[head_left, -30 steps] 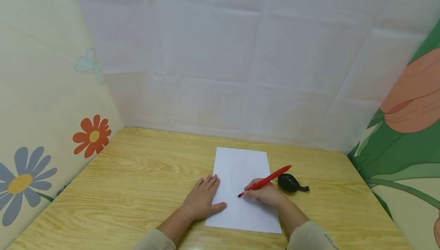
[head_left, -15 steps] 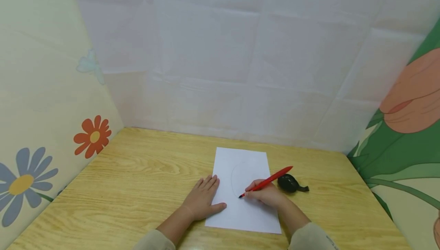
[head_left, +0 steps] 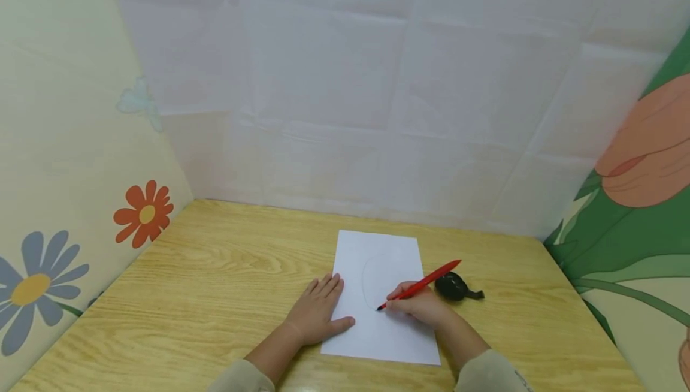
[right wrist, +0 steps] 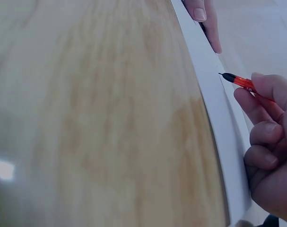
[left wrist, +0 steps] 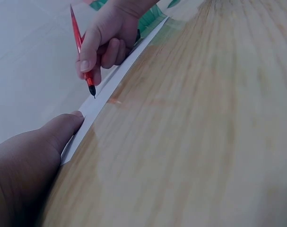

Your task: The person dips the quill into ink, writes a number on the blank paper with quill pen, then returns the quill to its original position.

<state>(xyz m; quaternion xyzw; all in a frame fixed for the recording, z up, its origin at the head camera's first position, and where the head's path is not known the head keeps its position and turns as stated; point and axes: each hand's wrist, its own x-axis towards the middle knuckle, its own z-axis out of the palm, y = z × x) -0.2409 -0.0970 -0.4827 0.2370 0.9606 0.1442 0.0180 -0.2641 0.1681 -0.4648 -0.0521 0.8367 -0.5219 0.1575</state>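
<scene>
A white sheet of paper point(head_left: 372, 338) lies on the wooden table, marked with a thin curved line open on its right side. My right hand point(head_left: 423, 307) pinches a red pen point(head_left: 431, 277) between thumb and fingers, its black tip touching the sheet at the lower end of that line. In the right wrist view the pen point(right wrist: 245, 82) slants out from the thumb and forefinger, with the other fingers curled below. Flat across the sheet's left edge rests my left hand point(head_left: 315, 314), fingers straight and thumb on the paper.
Just right of the right hand, a small glossy black object point(head_left: 453, 287) with a narrow stem lies on the table point(head_left: 226, 260). A white sheet backdrop point(head_left: 323, 92) hangs behind the table, and flower-printed panels point(head_left: 54, 140) stand at both sides.
The pen tip has moved slightly right and down with my right hand, and the curved line has grown a little at its lower end. My left hand stays put.
</scene>
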